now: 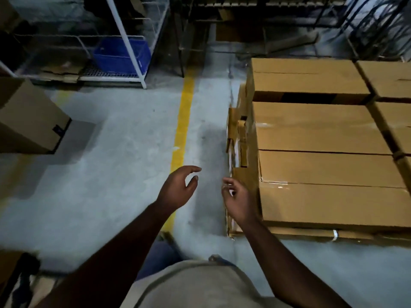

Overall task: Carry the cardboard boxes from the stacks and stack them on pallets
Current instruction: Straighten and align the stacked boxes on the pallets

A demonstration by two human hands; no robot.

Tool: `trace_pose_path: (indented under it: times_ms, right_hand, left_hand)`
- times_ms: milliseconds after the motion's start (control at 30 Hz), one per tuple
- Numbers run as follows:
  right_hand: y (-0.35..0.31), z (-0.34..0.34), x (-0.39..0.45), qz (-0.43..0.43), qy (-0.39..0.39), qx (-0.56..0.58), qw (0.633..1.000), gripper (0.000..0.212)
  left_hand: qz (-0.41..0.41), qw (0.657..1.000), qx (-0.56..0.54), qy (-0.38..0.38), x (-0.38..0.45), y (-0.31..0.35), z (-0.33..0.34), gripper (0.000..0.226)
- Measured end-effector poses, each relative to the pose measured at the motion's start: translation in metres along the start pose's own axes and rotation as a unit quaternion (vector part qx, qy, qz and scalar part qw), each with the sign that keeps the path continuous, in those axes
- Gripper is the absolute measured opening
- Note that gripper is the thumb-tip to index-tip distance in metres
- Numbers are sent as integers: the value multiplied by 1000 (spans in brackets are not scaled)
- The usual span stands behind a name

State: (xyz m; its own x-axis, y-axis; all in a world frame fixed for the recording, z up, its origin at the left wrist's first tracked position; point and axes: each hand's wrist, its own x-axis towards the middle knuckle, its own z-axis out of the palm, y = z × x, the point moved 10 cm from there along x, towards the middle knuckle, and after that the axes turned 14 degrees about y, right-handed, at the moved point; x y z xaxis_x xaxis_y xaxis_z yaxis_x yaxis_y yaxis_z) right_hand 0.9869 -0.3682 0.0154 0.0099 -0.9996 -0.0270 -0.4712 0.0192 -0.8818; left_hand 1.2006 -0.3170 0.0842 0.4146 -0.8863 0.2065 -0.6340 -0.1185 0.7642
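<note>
- The floor (115, 165) is grey concrete, with a yellow line (182, 138) running near to far down the middle.
- The boxes (320, 152) are stacked at the right, tops level and packed side by side. The long axis of each runs left to right, short ends facing left toward the line. More boxes sit in a second column at the far right.
- A lone box (29, 121) stands at the left edge, well apart from the stack.
- A white rack (131, 52) stands at the far left, with a blue crate (122, 55) on its low shelf.
- The right hand (239, 202) is empty, fingers loosely curled, just beside the stack's near-left corner; whether it touches is unclear.
- The left hand (178, 187) is empty too, fingers relaxed, hovering over the line; the stack lies to its right.
</note>
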Motion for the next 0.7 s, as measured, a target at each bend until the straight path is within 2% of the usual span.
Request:
trace_pose_path:
  times_ms: [167,233,367,533,700]
  right_hand:
    - [13,48,53,58,91,0,994,26]
    - [10,65,63,83,118,2,989,25]
    - [0,111,78,167,206,-3,964,23]
    - [-39,140,69,240,316,2,918,21]
    - [-27,157,55,289,405,15,867,23]
  left_hand:
    - [54,992,-17,-113,102,-53,33,26]
    - [73,989,-28,-129,147,-77,32,26]
    - [125,969,-22,-211,229,-120,30,26]
    - [229,887,-5,-402,253,-121,67,37]
    - [304,819,-41,-484,251,-94,118,30]
